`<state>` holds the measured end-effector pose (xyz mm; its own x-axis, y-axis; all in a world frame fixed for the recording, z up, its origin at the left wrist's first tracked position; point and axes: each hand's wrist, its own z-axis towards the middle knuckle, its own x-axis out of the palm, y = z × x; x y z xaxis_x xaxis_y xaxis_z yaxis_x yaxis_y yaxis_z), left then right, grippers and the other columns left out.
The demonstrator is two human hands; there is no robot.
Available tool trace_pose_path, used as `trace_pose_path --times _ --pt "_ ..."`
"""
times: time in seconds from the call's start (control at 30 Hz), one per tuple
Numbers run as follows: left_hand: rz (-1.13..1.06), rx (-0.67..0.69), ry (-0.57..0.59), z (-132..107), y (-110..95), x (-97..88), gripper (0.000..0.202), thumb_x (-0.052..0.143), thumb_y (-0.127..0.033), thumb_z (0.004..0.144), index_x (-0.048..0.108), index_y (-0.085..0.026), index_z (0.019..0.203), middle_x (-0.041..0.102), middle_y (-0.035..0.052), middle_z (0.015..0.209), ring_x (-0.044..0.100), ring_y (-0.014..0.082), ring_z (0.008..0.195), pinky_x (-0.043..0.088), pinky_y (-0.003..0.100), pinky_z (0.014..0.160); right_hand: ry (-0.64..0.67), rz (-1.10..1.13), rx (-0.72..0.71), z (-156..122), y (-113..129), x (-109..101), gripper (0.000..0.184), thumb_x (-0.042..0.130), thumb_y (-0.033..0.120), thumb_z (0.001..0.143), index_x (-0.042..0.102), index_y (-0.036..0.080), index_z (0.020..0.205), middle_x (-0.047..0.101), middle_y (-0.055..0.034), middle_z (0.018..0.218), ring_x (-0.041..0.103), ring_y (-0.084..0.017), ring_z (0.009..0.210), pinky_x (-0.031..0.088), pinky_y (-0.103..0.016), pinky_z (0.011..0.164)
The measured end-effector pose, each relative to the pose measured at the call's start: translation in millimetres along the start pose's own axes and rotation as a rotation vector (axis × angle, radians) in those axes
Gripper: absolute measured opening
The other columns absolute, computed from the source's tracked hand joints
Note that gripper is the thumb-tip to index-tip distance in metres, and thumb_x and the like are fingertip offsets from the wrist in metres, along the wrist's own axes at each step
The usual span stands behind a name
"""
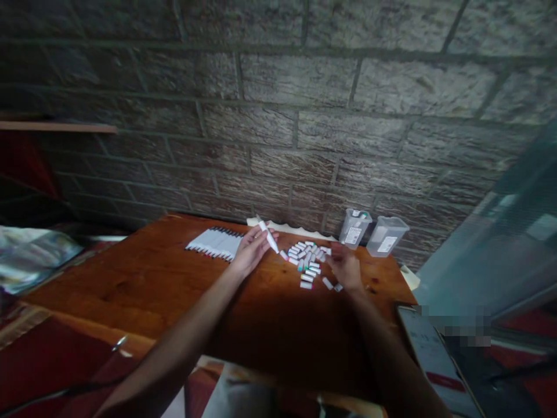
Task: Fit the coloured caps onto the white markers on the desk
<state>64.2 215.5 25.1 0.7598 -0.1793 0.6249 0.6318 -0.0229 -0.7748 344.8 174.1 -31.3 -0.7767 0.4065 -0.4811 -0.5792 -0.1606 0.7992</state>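
Observation:
My left hand (252,251) is closed around a white marker (268,237), which slants over the table with one end toward the wall. To its left lies a tight row of white markers (214,242) with dark tips at both ends. On the right is a loose pile of short white marker caps (308,255), several with coloured ends. My right hand (344,266) is at the right edge of this pile. Its curled fingers are closed at a white marker cap (326,251); the fingertips are partly hidden.
Two clear plastic containers (387,237) with labels stand at the table's back right, against the brick wall (278,128). A pale scalloped strip (300,231) runs along the back edge of the wooden table (143,278). A flat white box (430,354) is at right.

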Motion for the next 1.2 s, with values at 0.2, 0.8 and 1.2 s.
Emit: trace_pose_path --times 0.2,0.8,1.2 --pt "-0.070 0.015 0.044 16.9 10.2 16.4 0.043 0.086 -0.015 0.075 0.063 -0.011 0.112 0.074 0.0079 0.101 0.074 0.0171 0.091 0.057 0.031 0.093 0.222 0.312 -0.014 -31.3 30.7 42.7 0.050 0.074 0.042 0.078 0.060 0.018 0.120 0.075 -0.0091 0.105 0.074 -0.020 0.098 0.060 -0.037 0.096" --pt "-0.019 -0.050 0.246 0.2 33.9 8.0 0.059 0.092 -0.033 0.071 0.059 -0.016 0.116 0.072 0.0101 0.114 0.072 0.0261 0.110 0.055 0.041 0.105 0.178 0.483 0.049 -41.8 66.1 43.7 0.042 0.084 0.041 0.070 0.058 0.019 0.094 0.073 -0.0049 0.098 0.072 -0.016 0.091 0.058 -0.027 0.085" --pt "0.032 0.002 0.177 3.2 28.8 0.7 0.060 0.093 -0.035 0.068 0.057 -0.015 0.112 0.073 0.0079 0.109 0.073 0.0252 0.107 0.056 0.043 0.105 0.127 0.531 0.094 -37.1 61.7 39.7 0.047 0.087 0.043 0.065 0.060 0.019 0.097 0.074 -0.0061 0.096 0.073 -0.018 0.091 0.058 -0.031 0.088"
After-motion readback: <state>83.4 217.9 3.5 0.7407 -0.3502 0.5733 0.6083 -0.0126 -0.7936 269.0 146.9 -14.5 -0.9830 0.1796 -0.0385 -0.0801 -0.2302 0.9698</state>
